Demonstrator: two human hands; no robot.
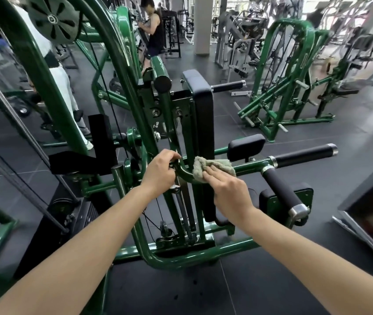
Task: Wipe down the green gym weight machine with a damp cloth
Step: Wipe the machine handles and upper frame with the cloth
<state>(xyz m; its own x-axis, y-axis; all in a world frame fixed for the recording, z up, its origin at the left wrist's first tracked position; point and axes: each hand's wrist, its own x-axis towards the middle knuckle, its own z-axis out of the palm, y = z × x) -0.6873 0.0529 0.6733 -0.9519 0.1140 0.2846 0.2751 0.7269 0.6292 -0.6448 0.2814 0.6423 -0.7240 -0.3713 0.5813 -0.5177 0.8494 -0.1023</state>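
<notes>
The green weight machine [135, 114] fills the middle of the view, with black pads and two black foam handles on the right. Its curved green handle bar [184, 172] runs across in front of me. My left hand [161, 172] is closed around that bar at its left end. My right hand [227, 192] presses a crumpled grey-green cloth [212, 169] flat against the bar, just right of the bend, fingers stretched over the cloth.
A black foam handle [282, 189] juts toward me at the right, another [303, 154] points right. A second green machine [281, 92] stands further right. One person [154, 30] is beyond the machine, another [60, 78] at left. A dark framed panel [372, 214] leans at far right.
</notes>
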